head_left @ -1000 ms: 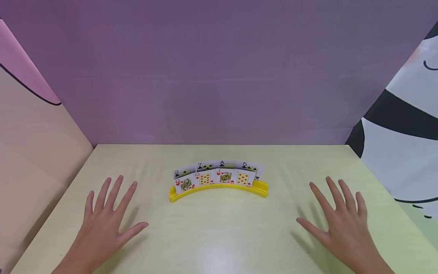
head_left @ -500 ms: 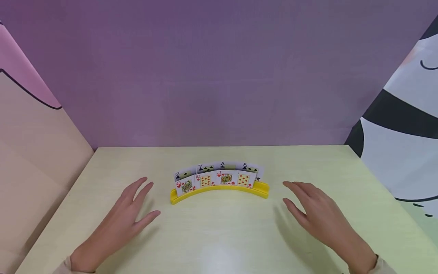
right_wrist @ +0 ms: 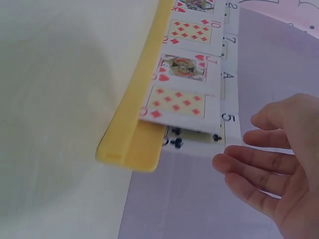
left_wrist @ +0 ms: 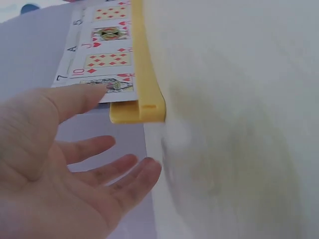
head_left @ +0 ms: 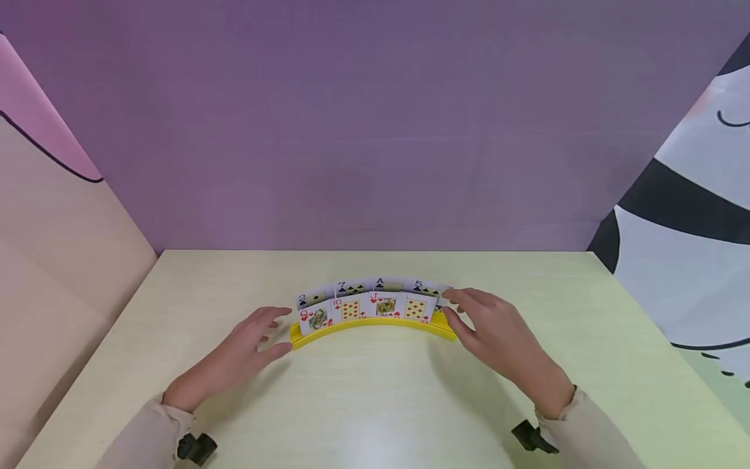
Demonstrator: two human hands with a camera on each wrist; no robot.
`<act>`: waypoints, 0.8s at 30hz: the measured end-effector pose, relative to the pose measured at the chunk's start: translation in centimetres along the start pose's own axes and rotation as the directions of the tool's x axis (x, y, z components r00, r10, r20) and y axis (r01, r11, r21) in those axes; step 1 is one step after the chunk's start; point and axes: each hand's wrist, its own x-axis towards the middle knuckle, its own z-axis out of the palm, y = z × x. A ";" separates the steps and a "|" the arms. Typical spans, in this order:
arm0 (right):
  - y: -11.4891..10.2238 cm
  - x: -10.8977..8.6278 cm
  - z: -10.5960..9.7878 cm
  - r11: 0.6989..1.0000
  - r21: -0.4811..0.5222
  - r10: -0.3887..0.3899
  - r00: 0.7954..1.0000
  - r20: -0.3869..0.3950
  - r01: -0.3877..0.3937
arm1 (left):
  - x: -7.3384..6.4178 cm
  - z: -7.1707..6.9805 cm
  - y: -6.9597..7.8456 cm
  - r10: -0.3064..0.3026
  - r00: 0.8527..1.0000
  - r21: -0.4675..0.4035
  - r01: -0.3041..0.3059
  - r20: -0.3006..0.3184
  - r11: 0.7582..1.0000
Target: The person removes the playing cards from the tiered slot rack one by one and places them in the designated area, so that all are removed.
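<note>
A curved yellow card holder (head_left: 375, 321) stands on the table with two rows of playing cards. Red cards fill the front row, a queen (head_left: 318, 317) and a jack (head_left: 386, 305) among them; clubs, including an ace (head_left: 381, 283), rise behind. At the holder's left end is my left hand (head_left: 240, 352), thumb and fingers spread around that end. In the left wrist view its fingers (left_wrist: 142, 177) look apart from the holder (left_wrist: 149, 97). My right hand (head_left: 500, 332) is beside the right end, fingers loosely bent near the five of clubs (right_wrist: 230, 130); contact is not plain.
The pale table (head_left: 363, 397) spreads around the holder. A purple wall (head_left: 375, 130) rises behind it, with printed panels at left (head_left: 53, 260) and right (head_left: 691, 286). Small black devices (head_left: 197, 448) sit at both sleeve cuffs.
Both hands have moved inward from the table's sides to the holder's two ends. Their widely spread fingers have drawn closer together. The holder and cards have stayed in place.
</note>
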 end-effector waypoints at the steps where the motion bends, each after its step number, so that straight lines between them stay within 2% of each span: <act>1: -0.1 0.3 0.2 1.000 0.008 -0.002 1.000 -0.003 0.002 | 0.3 0.1 -0.1 -0.019 1.000 -0.048 0.020 0.019 0.999; 3: -0.3 0.8 0.6 1.000 0.023 0.004 1.000 -0.001 -0.004 | 0.8 0.3 -0.3 -0.043 0.998 -0.121 0.048 0.045 0.992; 6: -0.5 1.1 1.0 0.999 0.032 0.027 1.000 0.009 -0.027 | 1.4 0.8 -0.6 -0.048 0.997 -0.193 0.058 0.054 0.980; 10: -0.6 1.0 1.6 0.998 0.039 0.052 0.998 0.026 -0.053 | 1.6 1.6 -1.1 -0.035 0.999 -0.238 0.039 0.020 0.970; 16: -0.5 1.1 2.4 0.995 0.084 0.057 0.998 0.029 -0.059 | 1.4 2.5 -1.9 -0.079 0.996 -0.350 0.061 -0.035 0.935; 19: -0.4 1.1 2.6 0.989 0.113 0.086 0.996 0.037 -0.090 | 1.5 2.8 -2.1 -0.082 0.995 -0.372 0.055 -0.058 0.926; 24: -0.1 0.9 2.5 0.977 0.152 0.140 0.988 0.065 -0.148 | 1.9 3.4 -2.1 -0.084 0.993 -0.347 0.050 -0.086 0.937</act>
